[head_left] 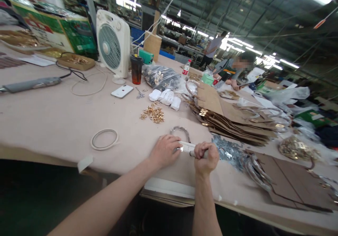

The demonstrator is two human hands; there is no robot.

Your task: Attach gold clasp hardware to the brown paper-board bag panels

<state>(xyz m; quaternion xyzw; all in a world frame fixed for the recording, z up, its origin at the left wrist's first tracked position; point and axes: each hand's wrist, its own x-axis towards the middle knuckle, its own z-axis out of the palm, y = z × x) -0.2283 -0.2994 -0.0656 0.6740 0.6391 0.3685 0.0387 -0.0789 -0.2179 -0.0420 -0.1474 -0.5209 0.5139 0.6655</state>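
Note:
My right hand (206,155) is closed in a fist around a white stick-shaped tool (188,146), whose exact kind I cannot make out. The tool points left toward my left hand (166,151). Curled fingers of that hand close over the end of a bag handle (182,128), with a small shiny metal piece (181,148) at the fingertips. Behind both hands the handle arches up in its clear wrapping. A pile of gold-coloured metal fittings (153,113) lies beyond my left hand.
Stacked brown bag panels (235,116) and a bag piece (295,179) lie right, near grey scraps (228,151). A white ring coil (105,139), phone (122,91), dark cup (136,70) and box fan (113,42) are left. A co-worker (235,70) sits across the table.

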